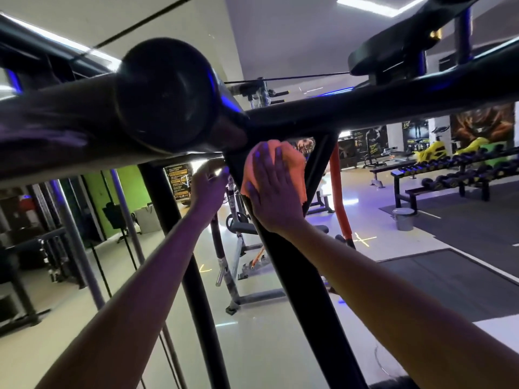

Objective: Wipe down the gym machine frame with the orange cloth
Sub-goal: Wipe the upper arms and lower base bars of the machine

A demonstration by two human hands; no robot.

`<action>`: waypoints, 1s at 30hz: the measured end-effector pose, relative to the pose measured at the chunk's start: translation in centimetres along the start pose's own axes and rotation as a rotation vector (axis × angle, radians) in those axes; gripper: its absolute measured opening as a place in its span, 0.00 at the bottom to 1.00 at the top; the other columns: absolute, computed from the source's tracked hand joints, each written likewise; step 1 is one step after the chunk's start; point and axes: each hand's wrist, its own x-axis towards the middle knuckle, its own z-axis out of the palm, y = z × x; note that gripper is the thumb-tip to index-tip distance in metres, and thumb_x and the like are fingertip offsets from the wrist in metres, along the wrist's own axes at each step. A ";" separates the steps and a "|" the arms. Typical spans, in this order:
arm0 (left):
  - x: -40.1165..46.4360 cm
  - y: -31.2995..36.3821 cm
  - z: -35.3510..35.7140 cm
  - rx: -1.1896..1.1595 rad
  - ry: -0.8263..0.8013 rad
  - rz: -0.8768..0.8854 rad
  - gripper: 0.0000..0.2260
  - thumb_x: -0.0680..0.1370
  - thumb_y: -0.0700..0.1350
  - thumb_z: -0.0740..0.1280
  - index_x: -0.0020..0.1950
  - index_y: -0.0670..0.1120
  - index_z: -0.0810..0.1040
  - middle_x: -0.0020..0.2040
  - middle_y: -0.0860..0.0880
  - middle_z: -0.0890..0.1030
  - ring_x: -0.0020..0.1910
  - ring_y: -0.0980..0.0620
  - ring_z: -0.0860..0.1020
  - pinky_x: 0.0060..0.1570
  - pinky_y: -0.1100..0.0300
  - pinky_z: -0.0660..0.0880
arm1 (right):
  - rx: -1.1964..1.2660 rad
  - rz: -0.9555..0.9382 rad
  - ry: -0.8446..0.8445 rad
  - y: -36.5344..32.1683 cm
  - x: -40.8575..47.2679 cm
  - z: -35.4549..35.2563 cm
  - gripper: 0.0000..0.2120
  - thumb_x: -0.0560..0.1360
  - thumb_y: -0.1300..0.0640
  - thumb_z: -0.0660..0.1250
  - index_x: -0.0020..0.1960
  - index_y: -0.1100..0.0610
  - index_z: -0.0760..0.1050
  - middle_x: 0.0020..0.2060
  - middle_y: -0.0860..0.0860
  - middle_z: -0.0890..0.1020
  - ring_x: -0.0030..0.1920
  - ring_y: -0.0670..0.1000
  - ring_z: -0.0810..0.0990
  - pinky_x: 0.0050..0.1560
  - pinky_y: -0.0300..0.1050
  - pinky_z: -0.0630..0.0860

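I see my right hand (273, 189) laid flat with fingers straight, pressing the orange cloth (292, 169) against the black gym machine frame (297, 276) where a slanted tube meets the horizontal crossbar overhead. The cloth sits in the narrow triangular gap under that joint, boxed in by tubes on both sides, so there is little room there; the slanted tube runs free down toward me. My left hand (206, 186) reaches up just left of the joint with fingers curled at the underside of the crossbar, though glare hides whether it truly grips. A big round black end cap (168, 91) looms near and blurred, blocking the upper left. Far right, a dumbbell rack (449, 175) and a grey bucket (403, 219) stand well apart on open floor.
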 end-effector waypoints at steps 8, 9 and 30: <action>-0.7 0.1 -0.3 -0.041 -0.053 -0.031 0.08 0.82 0.46 0.75 0.56 0.59 0.83 0.54 0.64 0.86 0.53 0.51 0.87 0.54 0.51 0.83 | -0.157 -0.043 -0.059 0.6 -4.7 -0.1 0.35 0.90 0.43 0.57 0.90 0.57 0.51 0.90 0.55 0.49 0.89 0.63 0.44 0.86 0.68 0.53; -0.8 0.1 -0.2 -0.030 -0.053 -0.035 0.09 0.82 0.45 0.76 0.57 0.58 0.83 0.54 0.64 0.86 0.53 0.53 0.86 0.54 0.52 0.83 | -0.160 -0.034 -0.037 0.4 -3.2 -0.4 0.34 0.90 0.43 0.56 0.90 0.57 0.52 0.90 0.55 0.50 0.89 0.62 0.44 0.86 0.67 0.51; -7.7 -6.7 2.6 0.621 -0.060 0.584 0.31 0.85 0.51 0.69 0.86 0.48 0.63 0.87 0.41 0.58 0.86 0.40 0.59 0.82 0.44 0.62 | -0.199 0.152 -0.023 0.2 -10.4 0.3 0.34 0.90 0.43 0.58 0.89 0.58 0.55 0.89 0.62 0.51 0.89 0.64 0.47 0.85 0.72 0.50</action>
